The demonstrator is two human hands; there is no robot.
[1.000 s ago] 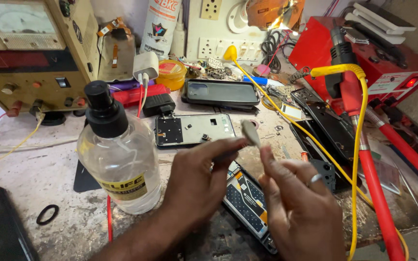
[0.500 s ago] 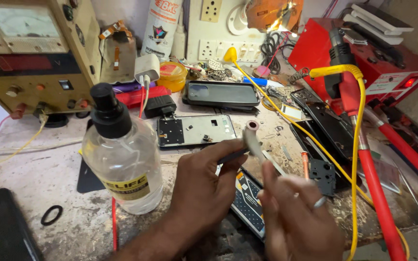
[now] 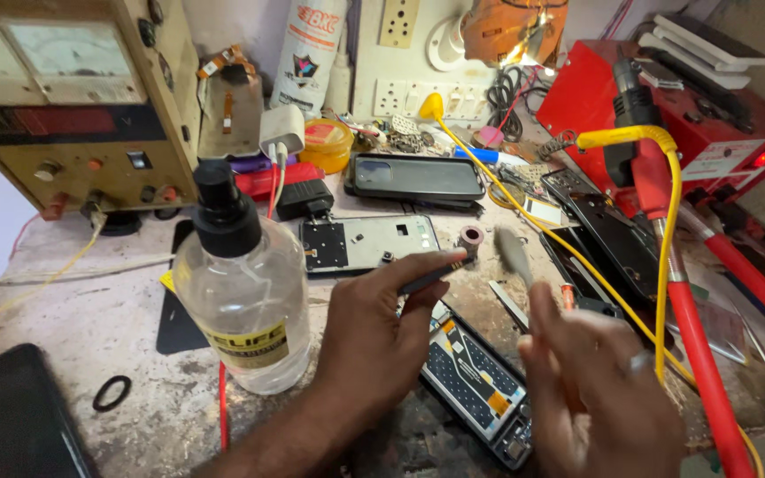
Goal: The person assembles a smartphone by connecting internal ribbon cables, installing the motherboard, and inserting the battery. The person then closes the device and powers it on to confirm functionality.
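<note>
- Left hand (image 3: 374,327) pinches a thin dark tool (image 3: 431,274) above the opened phone (image 3: 475,376) on the desk (image 3: 73,327)
- Right hand (image 3: 599,389) holds a blurred brush (image 3: 515,252); grip closed around it
- Clear bottle (image 3: 241,283) stands left

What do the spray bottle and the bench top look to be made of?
Spray bottle: clear, glossy plastic by the look, since the liquid shows through; its spray cap is matt black. Bench top: pale, rough and stained, probably stone or laminate; hard to tell which.

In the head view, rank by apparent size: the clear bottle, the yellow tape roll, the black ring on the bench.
1. clear bottle, largest, though nearest the camera.
2. yellow tape roll, farther back.
3. black ring, smallest.
</note>
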